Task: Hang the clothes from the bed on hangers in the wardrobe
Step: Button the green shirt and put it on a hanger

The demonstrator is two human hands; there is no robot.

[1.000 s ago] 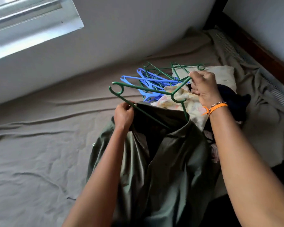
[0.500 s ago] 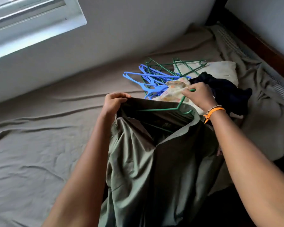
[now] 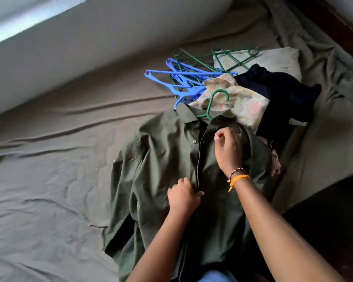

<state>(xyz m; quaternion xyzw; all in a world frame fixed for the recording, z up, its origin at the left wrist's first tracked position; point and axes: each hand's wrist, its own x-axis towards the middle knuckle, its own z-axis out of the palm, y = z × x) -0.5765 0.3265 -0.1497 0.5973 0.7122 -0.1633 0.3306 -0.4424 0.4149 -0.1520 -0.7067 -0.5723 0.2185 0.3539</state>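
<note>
Shirt (image 3: pixel 167 159), soft and limp on the bed (image 3: pixel 49 180), pinched at placket by left hand (image 3: pixel 183 197), right hand (image 3: pixel 228 149) curled at collar, best lifted by hanger hook (image 3: pixel 218 98).

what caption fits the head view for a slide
Both hands pinch the front placket of an olive shirt on a green hanger.

Olive shirt (image 3: pixel 161 159) spread on bed (image 3: pixel 49 180), green hanger (image 3: pixel 213 104) hook poking from collar. Left hand (image 3: pixel 183 195) pinching placket; right hand (image 3: pixel 228 149) curled near collar. Blue hangers (image 3: pixel 177 82) beyond.
</note>
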